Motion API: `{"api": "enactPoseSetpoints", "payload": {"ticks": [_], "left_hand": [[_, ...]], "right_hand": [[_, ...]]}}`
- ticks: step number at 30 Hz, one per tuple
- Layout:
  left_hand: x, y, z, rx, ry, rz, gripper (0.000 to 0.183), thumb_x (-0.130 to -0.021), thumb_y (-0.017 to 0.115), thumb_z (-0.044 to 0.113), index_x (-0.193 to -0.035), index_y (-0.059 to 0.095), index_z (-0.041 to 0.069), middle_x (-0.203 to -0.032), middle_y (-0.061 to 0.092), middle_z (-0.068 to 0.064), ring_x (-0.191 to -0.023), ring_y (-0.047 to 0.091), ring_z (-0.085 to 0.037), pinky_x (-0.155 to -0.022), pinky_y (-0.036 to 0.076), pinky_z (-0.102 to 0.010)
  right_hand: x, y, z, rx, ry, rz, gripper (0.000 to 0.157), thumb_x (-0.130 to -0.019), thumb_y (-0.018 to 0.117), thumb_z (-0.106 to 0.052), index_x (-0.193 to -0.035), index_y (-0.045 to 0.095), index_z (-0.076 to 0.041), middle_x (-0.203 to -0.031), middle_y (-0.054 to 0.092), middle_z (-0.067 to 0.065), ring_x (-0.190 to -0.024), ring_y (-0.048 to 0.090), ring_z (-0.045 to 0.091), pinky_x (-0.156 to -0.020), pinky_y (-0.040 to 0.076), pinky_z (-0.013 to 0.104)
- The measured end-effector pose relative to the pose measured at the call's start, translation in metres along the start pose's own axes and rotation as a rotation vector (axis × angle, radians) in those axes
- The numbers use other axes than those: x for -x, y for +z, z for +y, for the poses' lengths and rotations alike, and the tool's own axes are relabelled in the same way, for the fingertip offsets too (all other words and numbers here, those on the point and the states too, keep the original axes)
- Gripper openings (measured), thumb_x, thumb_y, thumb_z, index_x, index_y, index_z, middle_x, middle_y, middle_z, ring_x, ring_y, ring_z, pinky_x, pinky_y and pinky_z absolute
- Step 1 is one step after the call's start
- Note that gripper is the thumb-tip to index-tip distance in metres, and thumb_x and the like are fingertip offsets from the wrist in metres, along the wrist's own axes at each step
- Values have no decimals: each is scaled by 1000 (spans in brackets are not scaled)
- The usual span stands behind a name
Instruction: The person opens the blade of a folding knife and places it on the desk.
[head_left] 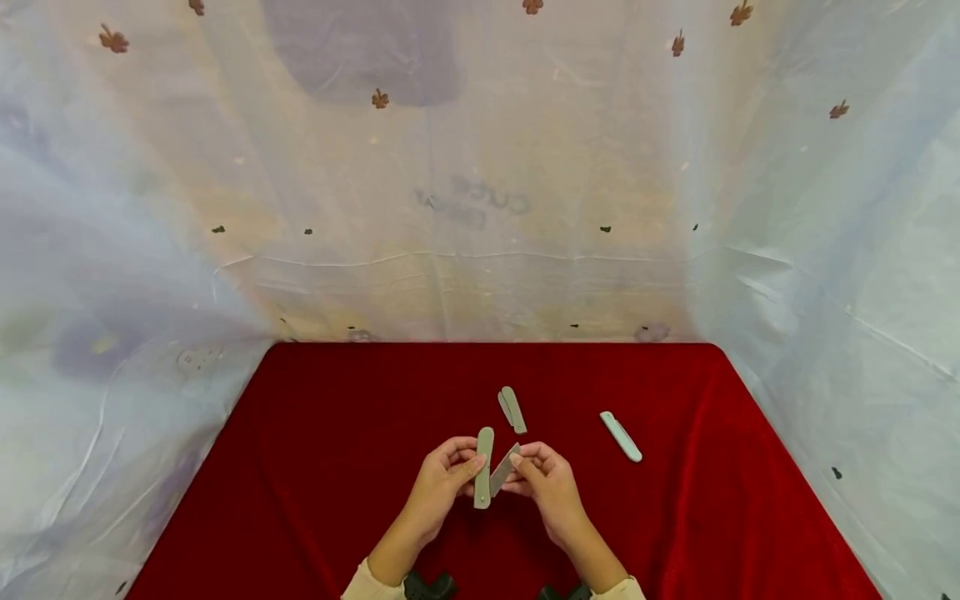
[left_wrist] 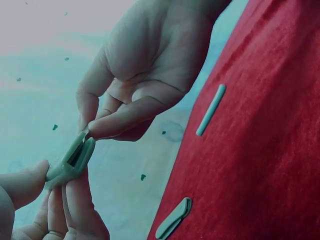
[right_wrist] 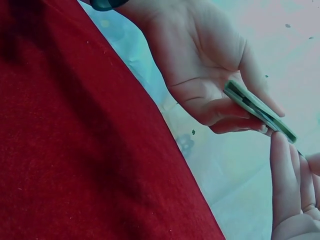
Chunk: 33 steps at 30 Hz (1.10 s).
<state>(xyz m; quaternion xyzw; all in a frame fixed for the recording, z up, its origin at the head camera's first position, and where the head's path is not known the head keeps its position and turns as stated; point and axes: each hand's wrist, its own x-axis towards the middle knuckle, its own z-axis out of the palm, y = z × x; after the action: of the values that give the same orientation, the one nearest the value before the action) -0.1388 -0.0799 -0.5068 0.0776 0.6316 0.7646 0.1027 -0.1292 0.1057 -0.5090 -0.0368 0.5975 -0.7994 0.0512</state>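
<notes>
In the head view, my left hand (head_left: 438,487) grips the pale green handle of a folding knife (head_left: 485,442) between thumb and fingers. The handle stands nearly upright. My right hand (head_left: 553,492) pinches the knife's grey blade (head_left: 503,473) near its tip, and the blade is swung partway out of the handle. In the left wrist view, the slot of the handle (left_wrist: 80,150) shows between the two hands. The right wrist view shows the handle (right_wrist: 260,111) edge-on, with right-hand fingers (right_wrist: 285,185) at the blade end.
Beyond the hands, a second pale green folding knife (head_left: 513,410) lies on the red cloth (head_left: 360,417). A slim, pale bluish folded knife (head_left: 621,437) lies farther right. Light patterned sheeting (head_left: 480,167) encloses the table's back and sides.
</notes>
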Motion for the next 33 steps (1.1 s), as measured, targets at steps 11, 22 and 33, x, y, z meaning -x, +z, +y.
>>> {"api": "enactPoseSetpoints", "payload": {"ticks": [11, 22, 33], "left_hand": [[0, -8, 3, 177, 3, 130, 43, -85, 70, 17, -116, 48, -3, -96, 55, -14, -75, 61, -23, -57, 55, -32], [1, -13, 4, 349, 52, 240, 39, -87, 66, 10, -113, 42, -4, -98, 51, -17, -85, 62, -28, -72, 55, -43], [3, -19, 6, 387, -5, 291, 42, -87, 66, 10, -120, 42, -1, -98, 55, -13, -90, 62, -26, -81, 52, -43]], "right_hand": [[-6, 3, -3, -83, 16, 47, 23, -90, 62, -9, -98, 48, 8, -81, 59, 16, -69, 63, 21, -71, 55, 40], [-10, 11, 0, -224, -26, 107, 13, -92, 55, -1, -96, 45, 6, -88, 57, 17, -77, 65, 22, -76, 54, 40], [-12, 20, 6, -276, -29, 155, 14, -92, 54, 2, -100, 44, 7, -89, 56, 17, -77, 64, 20, -78, 53, 40]]}}
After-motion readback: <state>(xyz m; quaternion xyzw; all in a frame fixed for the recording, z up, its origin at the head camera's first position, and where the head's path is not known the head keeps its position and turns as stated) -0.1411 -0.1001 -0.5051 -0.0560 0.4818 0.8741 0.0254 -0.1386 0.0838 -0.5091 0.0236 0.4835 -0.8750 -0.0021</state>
